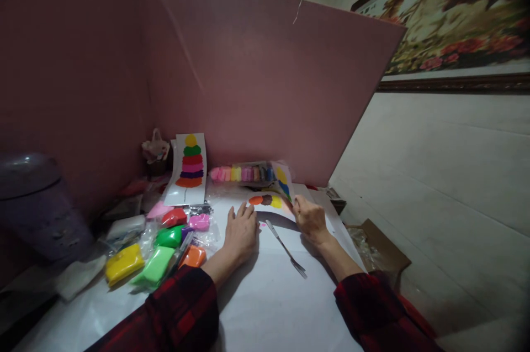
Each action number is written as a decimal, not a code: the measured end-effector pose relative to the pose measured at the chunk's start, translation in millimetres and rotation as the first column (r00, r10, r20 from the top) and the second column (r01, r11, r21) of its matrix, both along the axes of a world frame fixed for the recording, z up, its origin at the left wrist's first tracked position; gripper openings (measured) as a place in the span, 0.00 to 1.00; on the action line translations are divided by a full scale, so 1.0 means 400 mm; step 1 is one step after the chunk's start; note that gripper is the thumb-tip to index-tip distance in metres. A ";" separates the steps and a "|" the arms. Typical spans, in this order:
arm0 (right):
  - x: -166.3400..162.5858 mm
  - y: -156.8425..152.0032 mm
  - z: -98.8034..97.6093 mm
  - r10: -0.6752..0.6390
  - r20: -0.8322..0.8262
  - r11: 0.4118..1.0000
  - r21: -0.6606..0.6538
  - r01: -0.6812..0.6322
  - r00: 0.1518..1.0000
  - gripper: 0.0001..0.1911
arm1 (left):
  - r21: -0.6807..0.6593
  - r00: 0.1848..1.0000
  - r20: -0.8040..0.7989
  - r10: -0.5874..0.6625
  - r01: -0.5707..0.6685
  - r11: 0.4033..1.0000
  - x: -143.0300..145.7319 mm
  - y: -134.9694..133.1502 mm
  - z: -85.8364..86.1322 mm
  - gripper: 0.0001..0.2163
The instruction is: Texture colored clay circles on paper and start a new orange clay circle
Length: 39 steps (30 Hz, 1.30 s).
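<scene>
On the table (273, 313), the fork (286, 248) lies right of the packets (169, 237), before the paper strip (267, 201).

One fork (285, 248) (and two hands (241, 230) (310, 220)).

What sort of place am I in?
Probably a home craft table: bright packets that look like clay, a card with coloured patches, and a framed picture on the wall.

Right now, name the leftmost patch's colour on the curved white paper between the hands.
The patch is orange, in the head view.
</scene>
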State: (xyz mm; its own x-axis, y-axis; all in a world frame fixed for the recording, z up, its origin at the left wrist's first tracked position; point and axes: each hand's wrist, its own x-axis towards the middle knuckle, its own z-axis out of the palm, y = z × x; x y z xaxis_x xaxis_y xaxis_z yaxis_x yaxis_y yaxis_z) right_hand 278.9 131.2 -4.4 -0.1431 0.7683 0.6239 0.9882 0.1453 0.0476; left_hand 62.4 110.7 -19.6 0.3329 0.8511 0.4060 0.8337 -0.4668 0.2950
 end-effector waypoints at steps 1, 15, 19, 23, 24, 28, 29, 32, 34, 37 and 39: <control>0.003 0.002 0.005 -0.052 -0.020 0.998 0.046 0.053 0.998 0.14 | 0.009 1.000 0.026 0.013 -0.013 1.000 -0.003 0.007 0.004 0.13; 0.079 -0.090 0.244 -0.272 -0.341 0.593 0.677 0.436 0.900 0.13 | 0.131 0.879 0.474 0.056 -0.134 0.982 -0.047 0.037 0.126 0.13; 0.066 -0.124 0.280 -0.195 -0.352 0.587 0.705 0.397 0.915 0.12 | 0.142 0.845 0.534 0.020 -0.113 0.983 -0.046 0.034 0.130 0.12; 0.066 -0.164 0.316 -0.139 -0.390 0.520 0.754 0.402 0.910 0.12 | 0.164 0.819 0.574 0.005 -0.121 0.979 -0.052 0.033 0.129 0.10; 0.067 -0.175 0.325 -0.118 -0.412 0.493 0.766 0.413 0.904 0.12 | 0.167 0.811 0.585 0.005 -0.127 0.978 -0.054 0.032 0.129 0.11; 0.071 -0.207 0.349 -0.014 -0.488 0.459 0.772 0.439 0.873 0.12 | 0.167 0.778 0.628 0.006 -0.143 0.976 -0.057 0.026 0.137 0.10; 0.071 -0.210 0.351 0.011 -0.493 0.453 0.778 0.435 0.870 0.12 | 0.164 0.767 0.641 0.009 -0.149 0.975 -0.058 0.024 0.142 0.10; 0.065 -0.206 0.348 0.046 -0.470 0.438 0.802 0.406 0.881 0.10 | 0.141 0.718 0.695 0.040 -0.190 0.972 -0.070 0.029 0.166 0.10; 0.056 -0.202 0.344 0.049 -0.466 0.450 0.800 0.397 0.883 0.10 | 0.101 0.663 0.745 0.075 -0.223 0.970 -0.086 0.040 0.186 0.14; 0.039 -0.205 0.339 0.056 -0.472 0.494 0.779 0.387 0.880 0.09 | -0.008 0.582 0.802 0.136 -0.218 0.976 -0.117 0.066 0.207 0.15; 0.028 -0.210 0.339 0.049 -0.466 0.514 0.770 0.378 0.883 0.09 | -0.108 0.559 0.807 0.191 -0.178 0.978 -0.136 0.084 0.203 0.13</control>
